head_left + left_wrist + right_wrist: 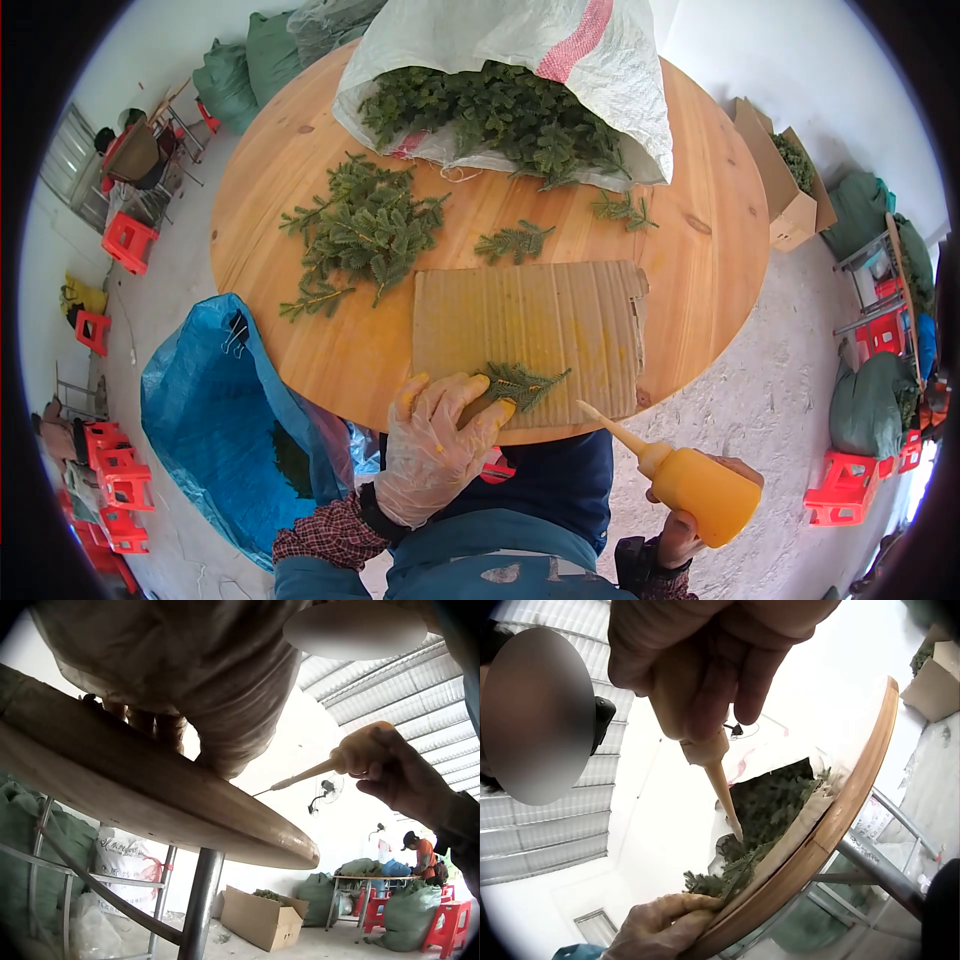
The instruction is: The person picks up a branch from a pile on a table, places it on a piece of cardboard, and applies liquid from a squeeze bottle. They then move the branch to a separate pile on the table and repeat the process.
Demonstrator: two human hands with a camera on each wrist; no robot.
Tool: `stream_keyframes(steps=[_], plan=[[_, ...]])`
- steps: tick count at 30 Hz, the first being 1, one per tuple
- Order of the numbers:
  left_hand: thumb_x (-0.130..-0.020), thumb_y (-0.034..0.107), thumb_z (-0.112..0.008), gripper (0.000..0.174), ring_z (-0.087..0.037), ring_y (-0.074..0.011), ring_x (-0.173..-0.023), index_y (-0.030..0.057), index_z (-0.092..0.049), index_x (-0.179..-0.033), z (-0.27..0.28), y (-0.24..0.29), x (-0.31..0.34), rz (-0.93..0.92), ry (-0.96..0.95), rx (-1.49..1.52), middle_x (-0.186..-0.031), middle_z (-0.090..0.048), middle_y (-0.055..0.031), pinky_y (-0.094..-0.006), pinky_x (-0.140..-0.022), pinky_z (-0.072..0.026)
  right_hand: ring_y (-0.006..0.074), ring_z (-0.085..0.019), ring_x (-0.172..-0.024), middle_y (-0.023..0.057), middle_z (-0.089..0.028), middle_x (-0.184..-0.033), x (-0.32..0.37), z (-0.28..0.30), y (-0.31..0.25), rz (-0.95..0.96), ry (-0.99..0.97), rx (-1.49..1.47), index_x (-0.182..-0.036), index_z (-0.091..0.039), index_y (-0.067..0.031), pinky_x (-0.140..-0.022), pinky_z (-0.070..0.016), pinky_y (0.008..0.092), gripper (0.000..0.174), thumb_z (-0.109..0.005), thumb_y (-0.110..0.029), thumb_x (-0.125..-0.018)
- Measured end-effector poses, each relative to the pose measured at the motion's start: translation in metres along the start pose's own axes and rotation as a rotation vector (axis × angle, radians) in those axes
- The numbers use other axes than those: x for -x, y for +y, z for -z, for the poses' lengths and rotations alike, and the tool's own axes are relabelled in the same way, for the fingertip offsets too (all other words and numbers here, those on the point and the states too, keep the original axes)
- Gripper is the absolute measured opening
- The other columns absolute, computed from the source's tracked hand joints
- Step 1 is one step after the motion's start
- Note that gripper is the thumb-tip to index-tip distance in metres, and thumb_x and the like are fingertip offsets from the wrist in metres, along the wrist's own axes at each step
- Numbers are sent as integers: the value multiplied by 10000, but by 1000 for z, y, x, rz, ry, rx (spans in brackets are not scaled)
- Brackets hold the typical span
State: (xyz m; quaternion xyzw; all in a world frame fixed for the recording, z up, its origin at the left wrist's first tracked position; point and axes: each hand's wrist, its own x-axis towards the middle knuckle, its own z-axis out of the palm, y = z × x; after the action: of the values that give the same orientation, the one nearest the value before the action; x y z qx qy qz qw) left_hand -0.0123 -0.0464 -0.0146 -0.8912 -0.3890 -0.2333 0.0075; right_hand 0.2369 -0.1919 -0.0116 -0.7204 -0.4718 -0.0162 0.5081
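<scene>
My left hand [440, 445], in a clear plastic glove with yellow-stained fingertips, is at the round table's front edge. Its thumb and index finger pinch the stem end of a small fir sprig [522, 386]. The sprig lies over the front of a yellow-smeared piece of corrugated cardboard [530, 310], its tip pointing right. Off the edge to the right, my bare right hand [690, 520] grips a yellow squeeze bottle [706, 494]. The bottle's long pale nozzle [725, 802] slants toward the sprig, its tip a short way from the needles.
A pile of fir sprigs [370, 225] and two single sprigs lie on the wooden table [700, 300]. Behind them, a white woven sack [450, 35] spills more greenery. A blue bag [200, 400] hangs open at the left. Red stools [130, 240] and a cardboard box [780, 190] stand around.
</scene>
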Motion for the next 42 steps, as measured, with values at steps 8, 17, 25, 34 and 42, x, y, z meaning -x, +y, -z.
stream_keyframes(steps=[8, 17, 25, 34, 42], plan=[[-836, 186, -693, 262, -539, -243, -1180, 199, -715, -1097, -1, -1, 0, -5, -14, 6, -1214, -559, -63, -469, -1043, -326, 222, -577, -912, 84, -503, -1064, 0, -1, -3, -22, 53, -91, -1059, -677, -52, -732, -467, 364, 811, -524, -816, -832], [-749, 91, -754, 383, -560, -245, -1133, 203, -710, -1113, 2, 3, -2, 11, -6, 10, -1198, -578, -47, -463, -1030, -355, 219, -573, -898, 86, -508, -1068, 5, -6, -2, -33, 3, -160, -1065, -673, -32, -722, -461, 363, 837, -567, -820, -801], [-779, 141, -732, 315, -554, -249, -1151, 194, -714, -1089, -1, 0, 0, -5, -5, 6, -1200, -572, -60, -465, -1033, -342, 217, -577, -898, 96, -523, -1056, 1, -12, 0, -70, 15, -175, -1107, -628, -12, -738, -468, 368, 859, -598, -809, -789], [-737, 86, -756, 386, -572, -250, -1116, 202, -705, -1102, -1, 2, -1, 5, 18, 14, -1191, -581, -47, -465, -1014, -373, 241, -669, -757, 139, -452, -1156, 6, -14, 19, -72, -6, -185, -1168, -572, 43, -553, -569, 308, 823, -489, -733, -909], [-735, 78, -755, 384, -573, -260, -1118, 175, -690, -1101, -1, 4, -6, 81, 88, 92, -1184, -600, -62, -449, -1021, -381, 254, -669, -706, 130, -458, -1166, -1, -8, 8, -98, 64, -355, -1233, -498, 34, -494, -559, 304, 869, -602, -735, -842]])
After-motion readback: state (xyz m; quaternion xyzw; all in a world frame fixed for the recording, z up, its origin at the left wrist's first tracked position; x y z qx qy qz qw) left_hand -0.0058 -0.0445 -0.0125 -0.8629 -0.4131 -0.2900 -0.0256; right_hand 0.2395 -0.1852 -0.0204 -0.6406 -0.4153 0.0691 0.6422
